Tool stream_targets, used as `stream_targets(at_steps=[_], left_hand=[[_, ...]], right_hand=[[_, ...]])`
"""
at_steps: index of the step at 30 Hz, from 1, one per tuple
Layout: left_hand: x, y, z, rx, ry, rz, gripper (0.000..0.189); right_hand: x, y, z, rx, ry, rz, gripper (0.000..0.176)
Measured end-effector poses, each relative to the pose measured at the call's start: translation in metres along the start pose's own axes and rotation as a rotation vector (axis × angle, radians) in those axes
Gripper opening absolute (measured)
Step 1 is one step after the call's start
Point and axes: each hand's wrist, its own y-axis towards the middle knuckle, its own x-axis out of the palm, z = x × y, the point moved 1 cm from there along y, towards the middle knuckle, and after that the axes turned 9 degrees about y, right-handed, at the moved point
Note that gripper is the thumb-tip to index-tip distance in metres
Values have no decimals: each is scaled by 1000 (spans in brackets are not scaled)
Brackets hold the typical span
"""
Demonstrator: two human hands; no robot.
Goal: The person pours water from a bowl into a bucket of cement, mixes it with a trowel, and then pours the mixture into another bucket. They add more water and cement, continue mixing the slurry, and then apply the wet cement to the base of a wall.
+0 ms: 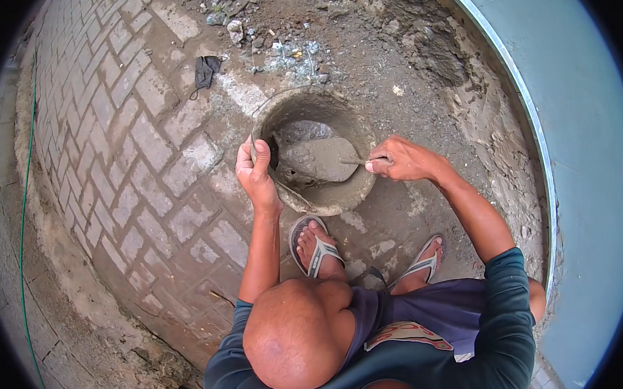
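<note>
A cement-caked bucket (pixel 359 192) stands on the ground just ahead of my feet, its mouth facing up at me. My left hand (pixel 257 175) is closed on the bucket's left rim, thumb over the edge. Inside, the flat blade of a trowel (pixel 329 160) lies across the bucket, coated in grey mud. My right hand (pixel 407 159) is wrapped around the trowel's handle at the right rim, which hides most of the handle. Wet grey mortar (pixel 304 130) shows at the bucket's far inner side.
Herringbone pavers (pixel 158 150) spread to the left. A dark crumpled cloth (pixel 207 71) and loose stones (pixel 235 31) lie beyond the bucket. To the right is a blue-grey panel (pixel 587 145) with a metal edge. A green hose (pixel 26 202) runs along the far left.
</note>
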Motion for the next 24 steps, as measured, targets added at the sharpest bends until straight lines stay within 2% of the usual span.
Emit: stream_targets(at_steps=[1,3,7,9,16,21,23,24], left_hand=[[-2,0,1,-4,21,19,27],[-4,1,4,-23,1,34,25],[-16,3,-12,-36,-31,60,27],[-18,4,-15,-51,-62,64,29],[-21,4,-15,-36,-9,47,25],[-18,5,-13,-57,-65,54,27],[-19,0,-9,-74,-72,67,30],[-17,1,-9,-72,-88,63,29]], right_hand=[[-1,-2,-2,-3,-12,15,44],[-8,-5,-27,150,174,-24,39],[-21,-8,-42,111,109,-11,45],[-29,-11,-52,221,268,-78,43],[-95,4,-56,195,564,-12,35],[-157,9,-4,5,1250,330,32],[-159,-24,16,-92,1272,558,34],[-151,-49,19,-70,1207,651,35]])
